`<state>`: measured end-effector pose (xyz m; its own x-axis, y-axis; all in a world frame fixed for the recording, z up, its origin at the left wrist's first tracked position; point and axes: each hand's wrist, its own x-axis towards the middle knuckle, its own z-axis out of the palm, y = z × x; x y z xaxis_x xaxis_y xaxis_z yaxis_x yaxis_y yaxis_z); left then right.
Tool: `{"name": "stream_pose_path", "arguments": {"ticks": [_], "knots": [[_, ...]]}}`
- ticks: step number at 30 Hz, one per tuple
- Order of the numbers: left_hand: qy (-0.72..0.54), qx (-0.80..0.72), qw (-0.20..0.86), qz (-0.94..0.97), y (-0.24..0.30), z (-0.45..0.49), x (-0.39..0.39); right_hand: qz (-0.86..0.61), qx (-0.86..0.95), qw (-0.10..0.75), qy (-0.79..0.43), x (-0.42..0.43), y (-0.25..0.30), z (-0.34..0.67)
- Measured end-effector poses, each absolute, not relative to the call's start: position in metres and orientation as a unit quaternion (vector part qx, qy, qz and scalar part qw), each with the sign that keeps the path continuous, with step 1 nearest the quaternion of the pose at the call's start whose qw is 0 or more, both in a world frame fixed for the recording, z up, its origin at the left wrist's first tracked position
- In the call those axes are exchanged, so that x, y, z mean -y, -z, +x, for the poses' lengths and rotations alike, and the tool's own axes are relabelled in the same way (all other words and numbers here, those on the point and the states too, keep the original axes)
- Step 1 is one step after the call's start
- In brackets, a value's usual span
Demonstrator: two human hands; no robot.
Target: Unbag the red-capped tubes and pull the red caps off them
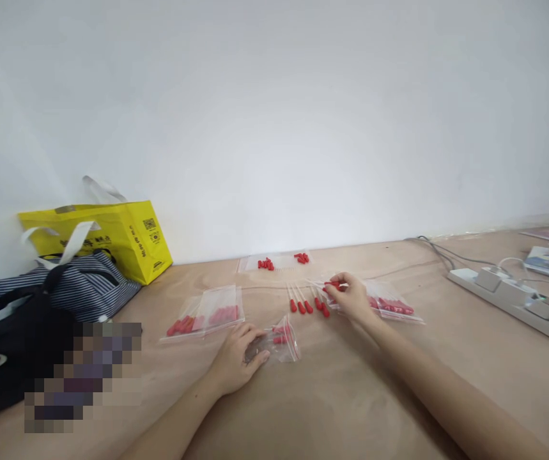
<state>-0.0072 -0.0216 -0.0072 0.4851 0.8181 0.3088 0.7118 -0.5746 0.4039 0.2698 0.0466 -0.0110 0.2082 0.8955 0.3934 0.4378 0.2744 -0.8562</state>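
Currently right hand (352, 298) pinches red-capped dropper (333, 283); left hand (236, 365) presses small bag (284, 343) on tabletop (341, 409), fingers unclosed. Likely best: bag pinned, pinch firm.

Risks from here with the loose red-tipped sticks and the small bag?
1. The right hand pinches one red-tipped stick just above the loose row of sticks. A brush of the wrist might roll or scatter them.
2. The left hand only rests on the edge of the small clear bag. Its grip looks light, so the bag may slide on the table and the sticks inside may slip out.
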Motion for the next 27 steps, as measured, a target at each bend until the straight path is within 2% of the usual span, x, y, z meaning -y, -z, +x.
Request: {"name": "stream_pose_path", "arguments": {"ticks": [5,15,18,22,27], "knots": [[-0.228,-0.453,0.113,0.855,0.006,-0.007,0.023,-0.562,0.653,0.491,-0.128,-0.046,0.027,0.234],[-0.218,-0.46,0.113,0.853,0.004,-0.006,0.024,-0.578,0.705,0.408,-0.056,-0.041,0.031,0.232],[-0.218,-0.458,0.116,0.854,0.004,-0.007,0.024,-0.571,0.708,0.414,-0.034,-0.032,0.027,0.238],[-0.223,-0.454,0.124,0.854,0.006,-0.007,0.025,-0.508,0.726,0.457,-0.074,-0.011,0.023,0.242],[-0.227,-0.452,0.132,0.852,0.006,-0.006,0.025,-0.412,0.802,0.396,-0.172,0.01,0.02,0.224]]}}
